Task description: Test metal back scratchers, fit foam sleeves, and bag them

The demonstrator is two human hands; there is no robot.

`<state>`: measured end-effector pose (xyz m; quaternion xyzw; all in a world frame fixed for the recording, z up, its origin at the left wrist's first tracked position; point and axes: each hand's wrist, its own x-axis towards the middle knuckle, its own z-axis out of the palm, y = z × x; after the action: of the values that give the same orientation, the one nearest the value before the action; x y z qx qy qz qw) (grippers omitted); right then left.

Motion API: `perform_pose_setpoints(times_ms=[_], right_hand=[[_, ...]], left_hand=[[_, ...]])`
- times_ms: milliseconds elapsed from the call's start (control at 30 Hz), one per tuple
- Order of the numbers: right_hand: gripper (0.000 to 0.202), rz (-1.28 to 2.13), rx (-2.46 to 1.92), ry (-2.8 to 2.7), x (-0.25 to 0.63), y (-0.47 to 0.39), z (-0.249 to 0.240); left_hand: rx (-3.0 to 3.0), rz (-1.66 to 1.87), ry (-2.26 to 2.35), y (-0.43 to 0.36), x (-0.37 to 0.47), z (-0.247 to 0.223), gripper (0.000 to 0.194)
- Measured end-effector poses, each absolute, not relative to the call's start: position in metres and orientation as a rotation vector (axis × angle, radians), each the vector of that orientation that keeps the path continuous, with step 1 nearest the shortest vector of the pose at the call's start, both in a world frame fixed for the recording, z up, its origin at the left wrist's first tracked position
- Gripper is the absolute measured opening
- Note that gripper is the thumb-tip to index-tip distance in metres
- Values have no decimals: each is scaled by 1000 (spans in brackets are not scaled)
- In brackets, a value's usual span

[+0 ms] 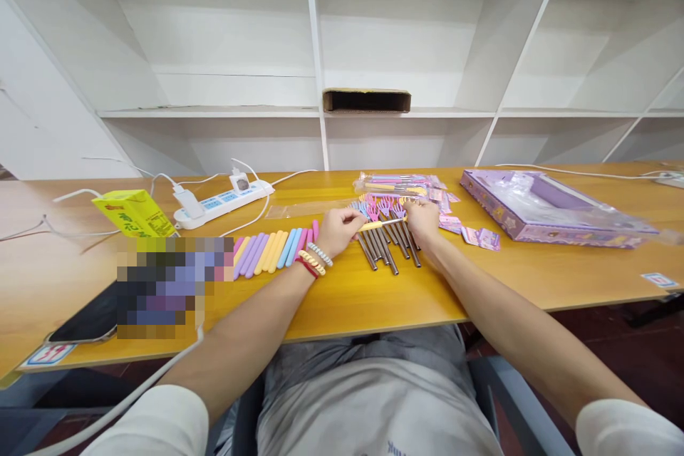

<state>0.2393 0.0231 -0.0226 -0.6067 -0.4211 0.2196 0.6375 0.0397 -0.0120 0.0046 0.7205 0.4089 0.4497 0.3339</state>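
Note:
My left hand (338, 229) pinches the yellow handle (372, 226) of a back scratcher held level above the table. My right hand (422, 222) is closed around its other end, past a short stretch of metal rod (394, 221); the head is mostly hidden in the fingers. Beneath and between both hands lies a bunch of metal back scratcher rods (392, 262) with pink, purple and blue claw-shaped heads (385, 208). Left of my left wrist, handle sleeves (267, 253) in pink, purple, yellow and blue form a row.
Packaged back scratchers (400, 182) lie behind the bunch, with small printed cards (481, 238) to the right. A purple display box (556, 217) sits further right. Leftward are a power strip (224, 204), a yellow-green carton (133, 212) and a phone (88, 313). White shelves with a cardboard box (366, 100) rise behind.

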Motion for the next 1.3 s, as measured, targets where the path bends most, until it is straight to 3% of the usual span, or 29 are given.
perform_pose_setpoints(times_ms=[467,1033,1300], right_hand=[[14,833,-1335,-854,230,17,-17],[24,834,-1372,-737,230,18,-16],[18,1014,-1175,-782,236,18,-6]], left_hand=[[2441,1461,1146,-33,51,8,20],[2922,1140,1014,-28,49,-5,27],[2924,1077,1360,-5,38,0,39]])
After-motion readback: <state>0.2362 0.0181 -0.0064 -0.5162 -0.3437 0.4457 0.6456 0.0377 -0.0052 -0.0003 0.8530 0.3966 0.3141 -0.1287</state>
